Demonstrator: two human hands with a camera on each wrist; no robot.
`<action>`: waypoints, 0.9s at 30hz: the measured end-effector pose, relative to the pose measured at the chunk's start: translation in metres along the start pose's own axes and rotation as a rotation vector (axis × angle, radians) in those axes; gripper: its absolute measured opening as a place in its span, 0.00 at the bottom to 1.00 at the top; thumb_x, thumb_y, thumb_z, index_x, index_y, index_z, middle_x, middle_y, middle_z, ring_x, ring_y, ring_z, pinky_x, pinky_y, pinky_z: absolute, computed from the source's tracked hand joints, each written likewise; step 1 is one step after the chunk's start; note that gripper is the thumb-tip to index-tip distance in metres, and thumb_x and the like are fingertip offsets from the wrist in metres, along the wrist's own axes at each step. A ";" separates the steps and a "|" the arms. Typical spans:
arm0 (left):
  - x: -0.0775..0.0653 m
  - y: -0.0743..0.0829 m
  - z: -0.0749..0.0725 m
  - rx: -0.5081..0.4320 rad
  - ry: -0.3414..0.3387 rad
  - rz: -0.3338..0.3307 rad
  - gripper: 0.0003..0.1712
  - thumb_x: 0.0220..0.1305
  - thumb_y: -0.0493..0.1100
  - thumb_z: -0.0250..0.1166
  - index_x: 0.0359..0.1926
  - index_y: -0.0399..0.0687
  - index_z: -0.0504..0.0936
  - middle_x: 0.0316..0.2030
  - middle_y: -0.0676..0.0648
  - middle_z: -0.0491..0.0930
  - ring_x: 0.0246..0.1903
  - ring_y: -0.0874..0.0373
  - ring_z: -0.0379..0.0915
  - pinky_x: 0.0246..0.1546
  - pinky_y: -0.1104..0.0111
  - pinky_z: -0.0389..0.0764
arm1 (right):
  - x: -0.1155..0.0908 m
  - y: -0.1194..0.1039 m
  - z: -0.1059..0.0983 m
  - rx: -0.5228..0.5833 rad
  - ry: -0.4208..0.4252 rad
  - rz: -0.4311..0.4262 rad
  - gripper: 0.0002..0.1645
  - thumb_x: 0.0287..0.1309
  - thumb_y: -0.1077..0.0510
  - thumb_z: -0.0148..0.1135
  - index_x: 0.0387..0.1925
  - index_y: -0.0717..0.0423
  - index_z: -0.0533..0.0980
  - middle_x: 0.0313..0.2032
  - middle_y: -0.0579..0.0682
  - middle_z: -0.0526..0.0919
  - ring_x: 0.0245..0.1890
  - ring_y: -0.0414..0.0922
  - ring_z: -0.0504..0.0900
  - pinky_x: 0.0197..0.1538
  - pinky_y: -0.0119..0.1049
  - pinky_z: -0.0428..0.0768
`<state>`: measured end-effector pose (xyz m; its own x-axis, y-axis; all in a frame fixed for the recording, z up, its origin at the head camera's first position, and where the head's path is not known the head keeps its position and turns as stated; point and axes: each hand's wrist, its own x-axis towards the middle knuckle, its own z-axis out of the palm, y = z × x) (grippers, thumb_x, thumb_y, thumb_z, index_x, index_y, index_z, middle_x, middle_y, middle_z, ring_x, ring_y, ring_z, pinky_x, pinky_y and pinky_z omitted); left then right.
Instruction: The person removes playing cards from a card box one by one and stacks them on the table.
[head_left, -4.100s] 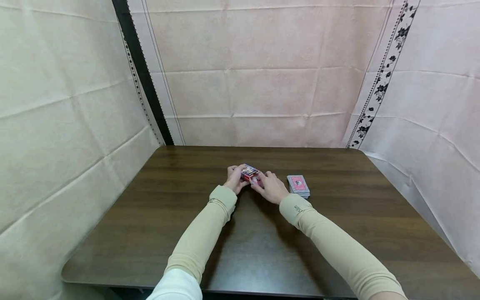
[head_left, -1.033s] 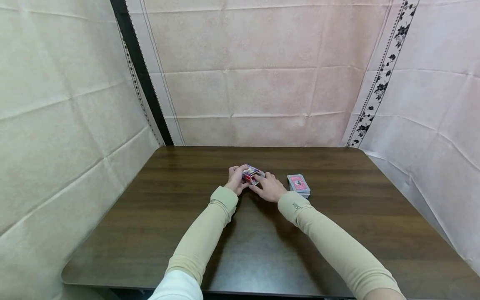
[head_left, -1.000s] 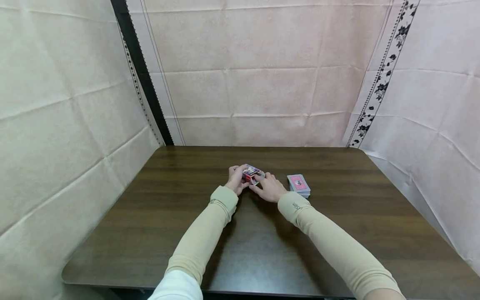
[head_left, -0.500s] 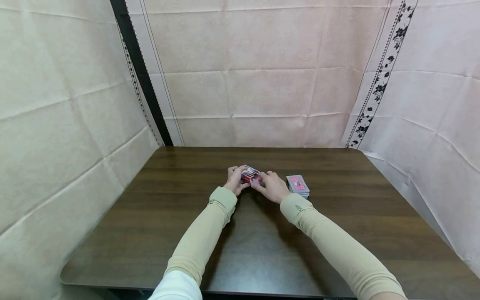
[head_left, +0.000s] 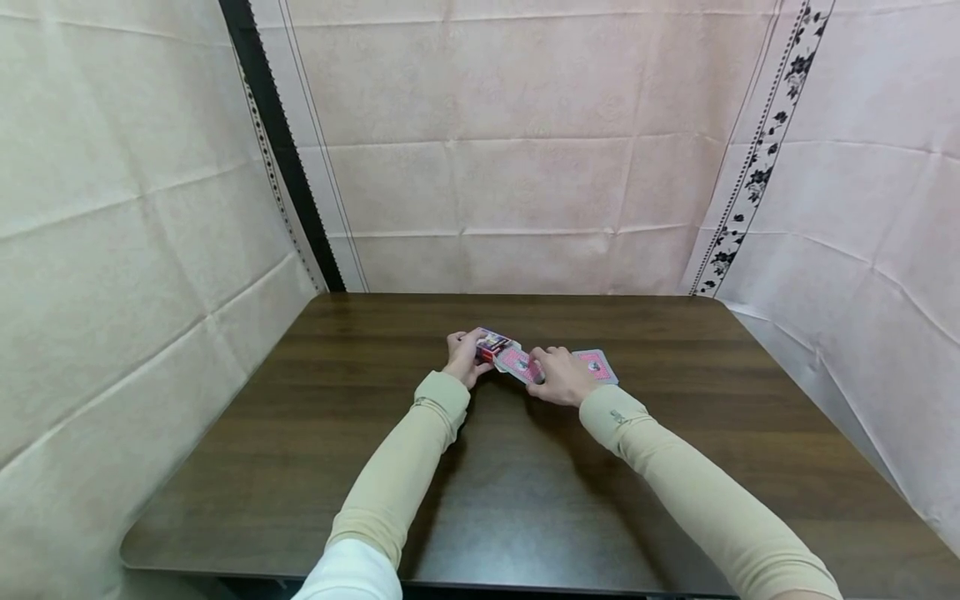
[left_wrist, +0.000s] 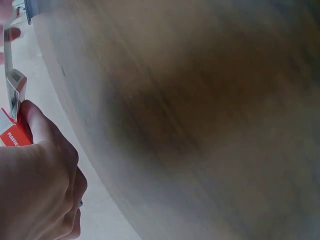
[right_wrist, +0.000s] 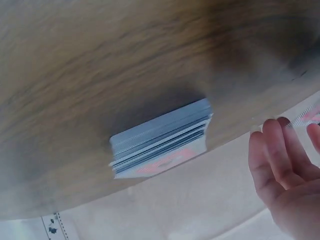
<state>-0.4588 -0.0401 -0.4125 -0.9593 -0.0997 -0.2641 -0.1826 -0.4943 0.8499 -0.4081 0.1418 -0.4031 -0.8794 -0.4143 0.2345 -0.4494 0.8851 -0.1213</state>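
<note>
My left hand (head_left: 463, 360) grips a red and dark-blue playing card box (head_left: 492, 344), held above the table. In the left wrist view, the thumb lies along the red box (left_wrist: 16, 136) near its raised flap (left_wrist: 16, 90). Pink-backed playing cards (head_left: 517, 363) stick out of the box's right end. The fingers and thumb of my right hand (head_left: 562, 379) pinch the outer end of these cards. Just beyond that hand lies a stack of playing cards (head_left: 596, 365), partly hidden by it. The right wrist view shows the stack's (right_wrist: 162, 137) uneven layered edge.
The dark wooden table (head_left: 480, 517) extends around both hands, with its rounded far edge behind them. Pale cloth (head_left: 525, 167) hangs behind and at both sides, with a floral strip (head_left: 757, 179) at the right.
My right hand has moved right, and much more of the playing cards now shows outside the box. The left hand has shifted slightly left with the box. The stack is now partly covered.
</note>
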 end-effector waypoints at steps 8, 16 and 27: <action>-0.002 0.002 -0.002 -0.012 0.006 -0.007 0.29 0.57 0.39 0.57 0.53 0.51 0.49 0.50 0.35 0.65 0.46 0.44 0.70 0.46 0.50 0.74 | -0.008 0.011 -0.003 0.025 0.049 -0.031 0.29 0.42 0.46 0.62 0.47 0.53 0.71 0.37 0.52 0.76 0.42 0.52 0.73 0.39 0.46 0.75; -0.003 0.004 -0.001 -0.011 0.015 0.003 0.28 0.57 0.39 0.57 0.52 0.51 0.50 0.52 0.34 0.63 0.48 0.42 0.69 0.46 0.50 0.74 | -0.014 0.026 -0.006 -0.019 0.136 0.028 0.31 0.45 0.41 0.61 0.48 0.55 0.70 0.37 0.53 0.77 0.39 0.51 0.73 0.39 0.46 0.74; -0.004 0.005 -0.002 -0.007 -0.003 -0.016 0.31 0.58 0.39 0.56 0.56 0.51 0.48 0.55 0.33 0.60 0.51 0.41 0.67 0.47 0.50 0.73 | -0.022 0.047 -0.006 -0.090 0.181 0.123 0.27 0.46 0.41 0.60 0.41 0.56 0.71 0.34 0.55 0.77 0.40 0.56 0.74 0.39 0.51 0.73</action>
<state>-0.4554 -0.0440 -0.4080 -0.9571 -0.0893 -0.2757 -0.1960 -0.5016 0.8426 -0.4091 0.1933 -0.4082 -0.8805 -0.2645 0.3935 -0.3176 0.9453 -0.0751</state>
